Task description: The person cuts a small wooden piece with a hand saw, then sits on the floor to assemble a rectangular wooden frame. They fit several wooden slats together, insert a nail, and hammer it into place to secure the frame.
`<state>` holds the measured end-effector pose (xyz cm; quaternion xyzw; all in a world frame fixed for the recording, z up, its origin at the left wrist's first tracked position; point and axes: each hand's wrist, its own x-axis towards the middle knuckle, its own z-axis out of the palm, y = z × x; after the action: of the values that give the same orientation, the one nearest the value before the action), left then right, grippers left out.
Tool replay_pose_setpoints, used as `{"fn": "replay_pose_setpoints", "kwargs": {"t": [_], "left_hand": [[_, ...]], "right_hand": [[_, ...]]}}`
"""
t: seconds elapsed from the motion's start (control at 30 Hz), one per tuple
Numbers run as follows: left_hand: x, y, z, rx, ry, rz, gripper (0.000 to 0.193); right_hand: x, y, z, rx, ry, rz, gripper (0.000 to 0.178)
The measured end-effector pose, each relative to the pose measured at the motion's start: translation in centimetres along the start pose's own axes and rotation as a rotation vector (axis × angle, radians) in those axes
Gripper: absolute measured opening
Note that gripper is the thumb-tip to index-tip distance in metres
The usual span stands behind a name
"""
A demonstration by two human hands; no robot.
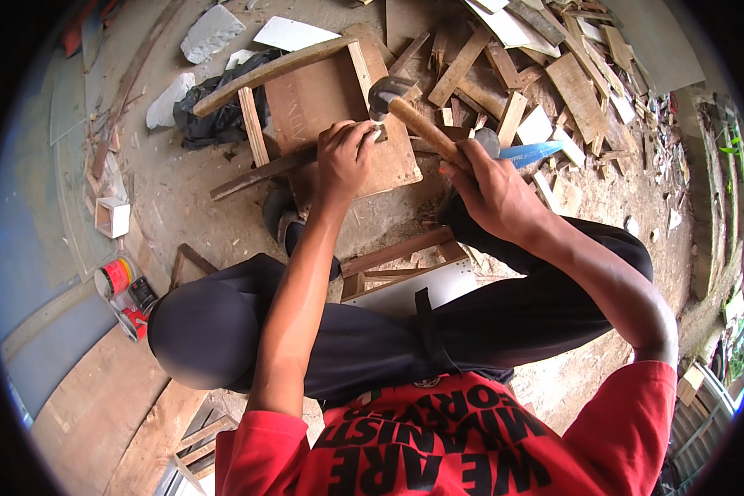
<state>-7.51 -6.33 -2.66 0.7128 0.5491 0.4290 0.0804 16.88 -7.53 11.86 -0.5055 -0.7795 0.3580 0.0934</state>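
My right hand [498, 183] is wrapped round the wooden handle of a claw hammer [428, 128]. Its metal head is just above the fingertips of my left hand [345, 157]. Those fingers are pinched together at the edge of a wooden batten; something small and pale shows at their tips, too small to name. Under both hands lies a wooden frame [264, 76] of battens, with a brown plywood panel [310, 107] inside it. A second plywood piece [401, 157] extends at its near right corner. I cannot tell whether the hammer head touches anything.
Scrap wood [463, 66] is heaped at the far right. Beside my right hand lies a blue tapered piece [531, 154]. A black plastic bag [223, 116] and white broken slabs [212, 35] lie far left. Tins [116, 277] stand at left. Between my legs is a small wooden frame [405, 252].
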Motion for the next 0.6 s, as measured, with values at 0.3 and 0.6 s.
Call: {"fn": "replay_pose_setpoints", "kwargs": {"t": [0.3,0.6], "left_hand": [[-0.4,-0.4,0.8,0.046,0.026,0.02,0.018],[-0.4,-0.1,0.7,0.059,0.043,0.009,0.014]], "right_hand": [[-0.1,1.4,1.1,-0.051,0.004,-0.047,0.027],[-0.1,1.5,1.6,-0.04,0.025,-0.078,0.028]]}}
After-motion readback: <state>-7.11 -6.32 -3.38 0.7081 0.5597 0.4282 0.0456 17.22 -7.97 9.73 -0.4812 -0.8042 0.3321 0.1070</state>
